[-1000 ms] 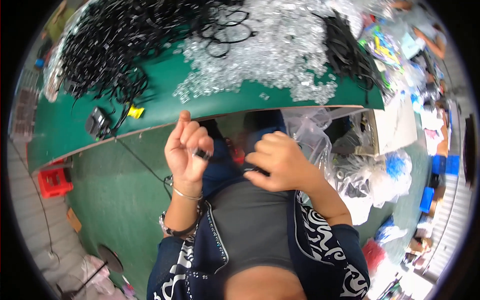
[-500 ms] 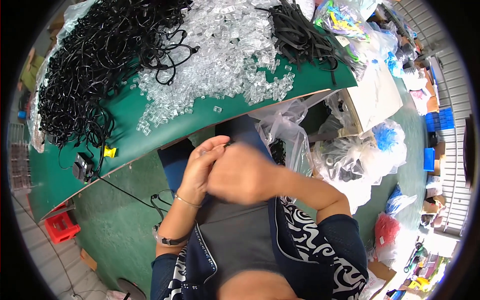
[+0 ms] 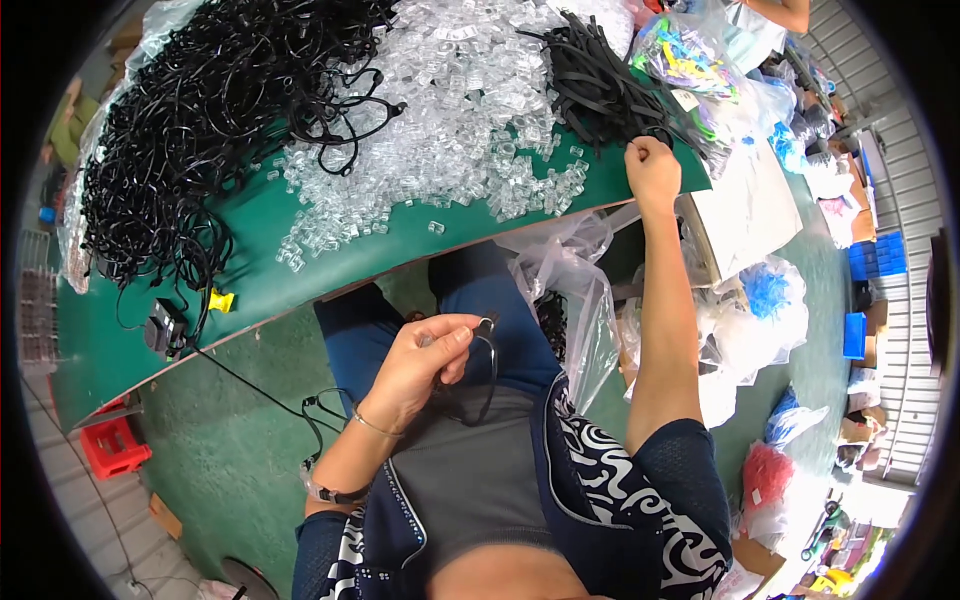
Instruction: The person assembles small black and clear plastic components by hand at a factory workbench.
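Note:
My left hand (image 3: pixel 420 365) is in front of my body, above my lap. Its thumb and fingers pinch a thin black cord (image 3: pixel 493 375) that bends down in a loop; a small shiny piece shows at the fingertips, too small to name. At the table's right end, my right hand (image 3: pixel 653 175) reaches to a pile of flat black straps (image 3: pixel 600 75). Its fingers are closed at the pile's near edge, on the end of a strap. Left of the straps lies a broad heap of small clear plastic pieces (image 3: pixel 440 110).
A large tangle of black cords (image 3: pixel 200 110) covers the left of the green table (image 3: pixel 270 285). Near its front edge are a small black device (image 3: pixel 163 328) and a yellow piece (image 3: pixel 221 300). Plastic bags (image 3: pixel 740 310) lie at the right; a red stool (image 3: pixel 115 447) stands lower left.
My right hand has left my left hand and moved up and right to the black straps. My left hand stays over my lap, the looped cord now in plain sight.

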A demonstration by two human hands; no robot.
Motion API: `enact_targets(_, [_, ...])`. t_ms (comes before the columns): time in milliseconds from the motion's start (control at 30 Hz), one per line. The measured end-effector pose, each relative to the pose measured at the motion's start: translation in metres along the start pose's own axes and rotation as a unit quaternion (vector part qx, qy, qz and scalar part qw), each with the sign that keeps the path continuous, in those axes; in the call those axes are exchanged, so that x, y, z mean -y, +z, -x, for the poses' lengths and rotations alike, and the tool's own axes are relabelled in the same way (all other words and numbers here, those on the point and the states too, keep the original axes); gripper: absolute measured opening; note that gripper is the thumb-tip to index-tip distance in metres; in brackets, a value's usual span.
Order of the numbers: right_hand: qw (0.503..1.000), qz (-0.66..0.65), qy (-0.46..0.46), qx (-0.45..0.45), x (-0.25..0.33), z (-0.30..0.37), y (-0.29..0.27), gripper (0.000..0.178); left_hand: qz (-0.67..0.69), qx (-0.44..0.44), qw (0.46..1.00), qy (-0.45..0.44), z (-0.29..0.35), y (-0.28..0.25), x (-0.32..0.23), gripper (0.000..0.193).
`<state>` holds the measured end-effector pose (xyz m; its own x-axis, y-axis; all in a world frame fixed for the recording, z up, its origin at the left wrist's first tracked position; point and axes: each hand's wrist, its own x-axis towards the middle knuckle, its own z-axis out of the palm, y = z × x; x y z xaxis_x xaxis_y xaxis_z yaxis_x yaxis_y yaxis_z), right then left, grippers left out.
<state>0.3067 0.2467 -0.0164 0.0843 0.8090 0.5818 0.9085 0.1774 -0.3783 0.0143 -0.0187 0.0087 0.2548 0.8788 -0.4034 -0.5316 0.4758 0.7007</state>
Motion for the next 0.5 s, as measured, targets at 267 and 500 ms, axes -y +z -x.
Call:
enact_targets(267, [0.759,-0.63,0.146,-0.068,0.023,0.012,-0.073,0.011,-0.068,-0.018,0.995,0.074,0.002,0.0,-0.015,0.023])
enact_targets(500, [0.638,-0.766,0.073,0.024,0.067,0.045,-0.136,0.019,-0.121,-0.044,0.978,0.165,0.01,0.0,-0.005,0.021])
